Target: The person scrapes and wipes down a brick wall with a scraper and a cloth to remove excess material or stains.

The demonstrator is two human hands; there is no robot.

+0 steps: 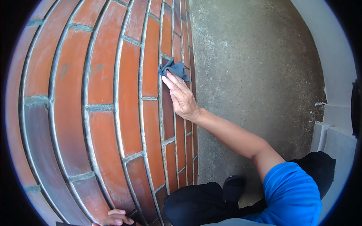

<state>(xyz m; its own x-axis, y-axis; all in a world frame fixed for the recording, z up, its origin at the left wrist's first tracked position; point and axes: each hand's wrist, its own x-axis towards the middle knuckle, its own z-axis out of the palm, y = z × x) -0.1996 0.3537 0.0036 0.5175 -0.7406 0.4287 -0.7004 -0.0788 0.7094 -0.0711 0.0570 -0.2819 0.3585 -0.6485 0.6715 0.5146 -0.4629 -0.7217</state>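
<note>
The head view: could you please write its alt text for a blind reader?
A bare right hand presses a blue-grey cloth against an orange-brown brick wall. The left hand shows at the bottom edge; grey concrete floor lies alongside.

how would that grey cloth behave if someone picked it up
The cloth would probably be floppy, since it bunches in loose folds under the right hand's fingers. It is likely light for its size, as it looks thin at the edges. It seems unlikely to roll, being crumpled and irregular.
</note>
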